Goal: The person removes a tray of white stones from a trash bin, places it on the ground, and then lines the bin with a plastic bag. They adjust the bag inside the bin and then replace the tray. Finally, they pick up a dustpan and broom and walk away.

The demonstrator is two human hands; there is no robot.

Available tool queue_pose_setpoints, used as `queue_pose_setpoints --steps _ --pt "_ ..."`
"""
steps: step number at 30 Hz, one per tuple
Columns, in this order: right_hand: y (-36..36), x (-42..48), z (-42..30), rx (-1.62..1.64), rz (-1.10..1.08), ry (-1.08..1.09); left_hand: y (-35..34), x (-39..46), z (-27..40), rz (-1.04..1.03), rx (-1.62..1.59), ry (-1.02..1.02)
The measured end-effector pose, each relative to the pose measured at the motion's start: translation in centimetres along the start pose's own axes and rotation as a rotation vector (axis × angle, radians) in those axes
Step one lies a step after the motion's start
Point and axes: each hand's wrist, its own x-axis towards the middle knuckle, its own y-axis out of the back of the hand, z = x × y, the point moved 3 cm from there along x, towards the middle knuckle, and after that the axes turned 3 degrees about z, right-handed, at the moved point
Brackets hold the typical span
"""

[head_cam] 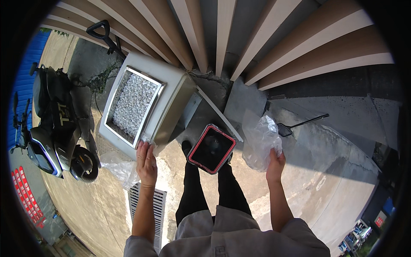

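My left hand (147,165) is at the near corner of a beige metal litter bin (175,102), its fingers closed on crumpled clear plastic film (120,168) that hangs beside and below it. White pebbles (133,102) fill the steel-framed tray on the bin's top. Out to the right, my right hand (275,165) grips a thin clear plastic bag (260,144), which puffs up above the fingers. Between the hands, a black container (212,150) with a red rim stands by my shoes. The bin's door (220,114) appears swung out toward the container.
A D-handled tool (101,32) stands behind the bin by wooden slats (224,35). A long-handled black scoop or sieve (285,129) rests at the right. A scooter (54,128) is parked at the left. A slotted drain grate (159,205) lies beneath my left forearm.
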Motion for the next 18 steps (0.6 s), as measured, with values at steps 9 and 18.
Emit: queue_pose_setpoints --steps 9,18 --pt "8.1 -0.8 9.3 -0.626 -0.005 0.346 2.3 -26.4 -7.3 -0.206 -0.048 0.939" --pt "0.2 -0.3 22.1 -1.292 -0.648 0.029 -19.3 -29.0 -0.4 -0.870 -0.310 1.230"
